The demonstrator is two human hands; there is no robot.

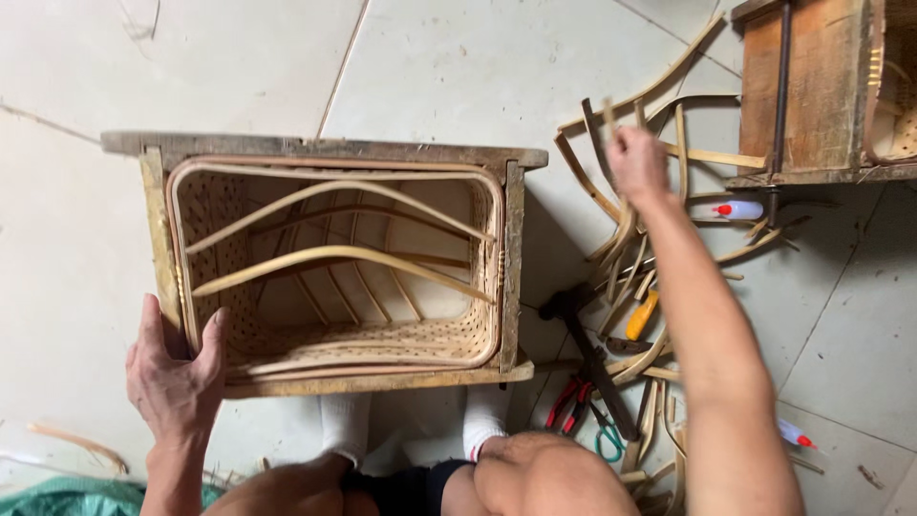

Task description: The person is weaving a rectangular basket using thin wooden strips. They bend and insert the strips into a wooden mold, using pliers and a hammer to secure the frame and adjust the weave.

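Note:
A wooden box frame (pixel 325 148) stands on the tiled floor in front of me with a woven cane basket (pixel 229 334) fitted inside it. Two curved bamboo strips (pixel 334 256) arch across the basket's opening. My left hand (pixel 177 368) grips the frame's near left corner, thumb on the basket rim. My right hand (pixel 638 162) reaches out to the right over a pile of bent bamboo strips (pixel 621 239) and closes on one thin strip (pixel 608 115) that sticks up past the fingers.
Tools lie among the strips: an orange-handled knife (pixel 642 315), red-handled pliers (pixel 571 401), green-handled scissors (pixel 607 441), a dark hammer (pixel 583 334). Two small white bottles with red caps (pixel 737 209) (pixel 793 435) lie right. Another wooden frame (pixel 812 86) stands top right. My knees (pixel 535 473) are below.

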